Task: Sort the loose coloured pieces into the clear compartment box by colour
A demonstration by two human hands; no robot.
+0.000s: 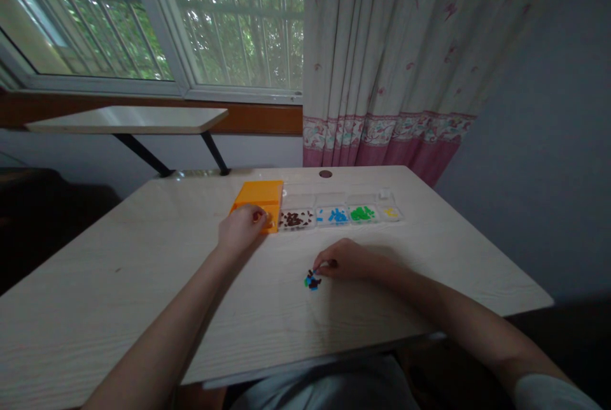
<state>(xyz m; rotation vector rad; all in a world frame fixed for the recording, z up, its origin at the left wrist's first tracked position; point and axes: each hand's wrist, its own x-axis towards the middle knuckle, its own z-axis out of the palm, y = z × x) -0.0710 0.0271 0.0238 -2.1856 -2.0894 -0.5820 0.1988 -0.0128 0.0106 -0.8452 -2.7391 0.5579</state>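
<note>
In the head view, on the near part of the counter [267, 327], right of the middle: a small cluster of bits [313, 282], dark brown and blue with a touch of green. Compact in outline and too small to give a sure heading or a clear long axis. At its upper right edge, the right hand [347, 259], pointing left, with thumb and forefinger together, pinched on the edge of the cluster. Farther back and to the left, the left hand [241, 228], directed forward and to the right over the near half of an orange box [260, 192]. Fingers bent and close over the box; cannot tell whether clamped on anything. Box open, with the lid half laid back toward the window [238, 21]. Just beside it, on the right, a row of clear trays [330, 200], with the long axis running left to right across the counter and the see-through lids open toward the far edge. In order from the left: dark brown bits [294, 219], blue bits [337, 215], green bits [363, 213], then a few yellow bits [391, 212]. Behind, at the far left, a raised shelf [138, 118] on dark legs; beyond the trays, a flowered curtain [391, 47] with a pink hem.
</note>
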